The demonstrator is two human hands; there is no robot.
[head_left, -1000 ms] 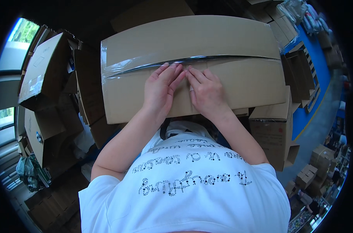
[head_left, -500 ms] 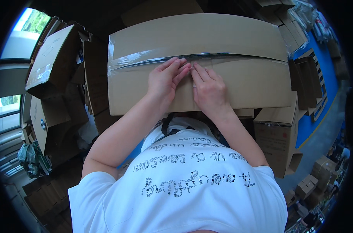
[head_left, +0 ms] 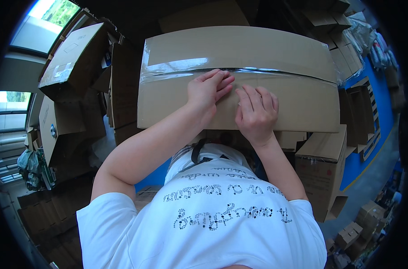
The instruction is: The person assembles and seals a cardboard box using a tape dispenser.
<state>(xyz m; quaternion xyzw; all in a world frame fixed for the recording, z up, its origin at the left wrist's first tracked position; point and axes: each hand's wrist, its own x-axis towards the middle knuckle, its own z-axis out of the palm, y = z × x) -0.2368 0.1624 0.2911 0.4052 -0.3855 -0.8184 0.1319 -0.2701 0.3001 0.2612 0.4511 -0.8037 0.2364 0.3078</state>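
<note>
A large brown cardboard box [head_left: 293,94] lies in front of me, its two top flaps meeting at a seam. Clear tape [head_left: 181,66] runs along that seam, shiny toward the left, and a dark narrow gap shows under it. At the middle of the seam my left hand [head_left: 208,89] is closed, thumb and fingertips bunched against the flap edge; whatever they pinch is hidden. My right hand [head_left: 259,107] is over the near flap, a little right of the left one. Its fingers are curled close together, and I cannot make out anything between them.
Tall cartons [head_left: 71,58] stand at the left by the windows. Against the right near corner of the big box is a smaller closed carton [head_left: 320,148]. Farther right are open cartons [head_left: 358,112], a blue floor strip [head_left: 383,103] and plastic-wrapped bundles [head_left: 363,33].
My right hand has drawn back from the seam, toward me and to the right. The left stays at the seam. The whole view has shifted slightly, and the gap looks narrower.
</note>
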